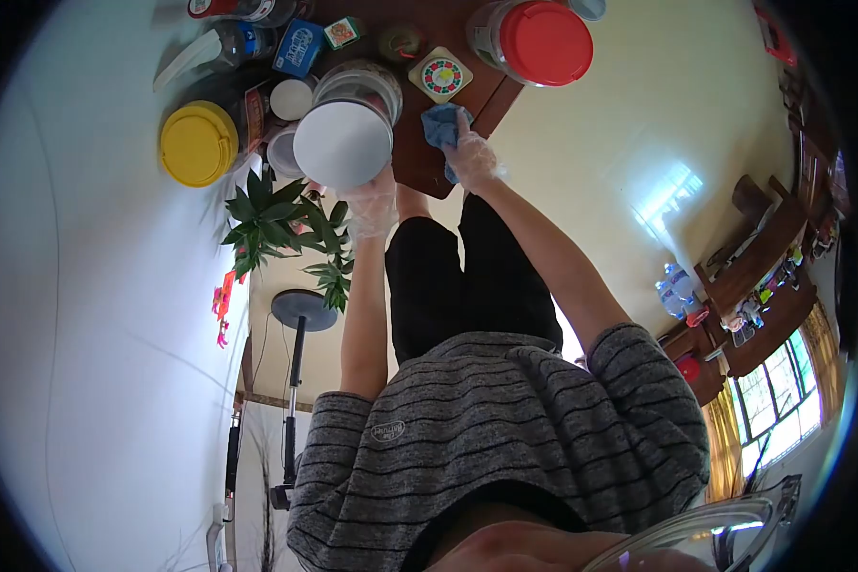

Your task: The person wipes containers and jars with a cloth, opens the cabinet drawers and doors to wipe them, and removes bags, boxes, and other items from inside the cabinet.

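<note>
Both of my hands wear thin clear plastic gloves. My left hand (372, 202) is at the near side of a large clear jar with a white lid (343, 145), its fingers partly hidden behind the lid. My right hand (471, 160) is closed on a crumpled blue cloth (440, 127) at the edge of the dark wooden table (419, 170). Just beyond the cloth lies a pale square box with a round, colourful pattern (441, 75). Beside the jar are a small white-lidded container (292, 99) and another pale-lidded one (284, 153).
A yellow-lidded jar (198, 143) and a blue box (298, 48) stand to the left. At the table's right edge is a red-lidded jar (545, 43). A leafy plant (275, 217) and a round-topped stand (303, 310) are beside my left arm.
</note>
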The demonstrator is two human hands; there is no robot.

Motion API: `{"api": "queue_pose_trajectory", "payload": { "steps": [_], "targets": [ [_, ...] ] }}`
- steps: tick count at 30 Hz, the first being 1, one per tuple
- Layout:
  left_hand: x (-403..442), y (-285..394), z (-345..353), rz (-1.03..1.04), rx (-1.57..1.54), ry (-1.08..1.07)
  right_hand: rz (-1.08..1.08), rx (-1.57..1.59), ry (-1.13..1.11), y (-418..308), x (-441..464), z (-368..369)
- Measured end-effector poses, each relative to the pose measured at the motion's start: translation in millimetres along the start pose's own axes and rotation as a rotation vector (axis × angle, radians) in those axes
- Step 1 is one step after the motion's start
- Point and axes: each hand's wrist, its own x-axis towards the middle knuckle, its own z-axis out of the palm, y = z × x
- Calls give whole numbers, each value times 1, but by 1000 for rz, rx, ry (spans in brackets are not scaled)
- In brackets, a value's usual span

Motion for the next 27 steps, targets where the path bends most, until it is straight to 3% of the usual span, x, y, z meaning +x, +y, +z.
{"api": "queue_pose_trajectory", "payload": {
  "steps": [3,7,11,13,15,16,17,20,23,24,27],
  "targets": [
    [-17,-10,21,-186,-213,-84,-76,106,23,7,1,7],
    [-48,-37,80,-455,-632,3,-171,333,-33,15,1,8],
    [-46,-37,94,-684,-840,130,-230,467,-166,17,10,25],
    [-34,-31,81,-785,-927,89,-836,73,366,53,40,77],
    [-35,-32,79,-834,-1045,28,-801,-12,392,54,38,76],
    [-42,-38,87,-834,-1115,17,-478,113,154,27,18,41],
    [-39,-33,85,-843,-1053,-24,-153,231,-80,4,0,10],
    [-14,18,54,-879,-600,-208,-197,556,415,-17,-30,-26],
    [-18,27,66,-678,-522,-181,-348,353,638,-40,-40,-60],
    [-11,34,57,-547,-312,-319,-351,324,635,-50,-38,-70],
    [-17,41,81,-252,98,-362,-353,259,642,-71,-14,-79]
  ]
}}
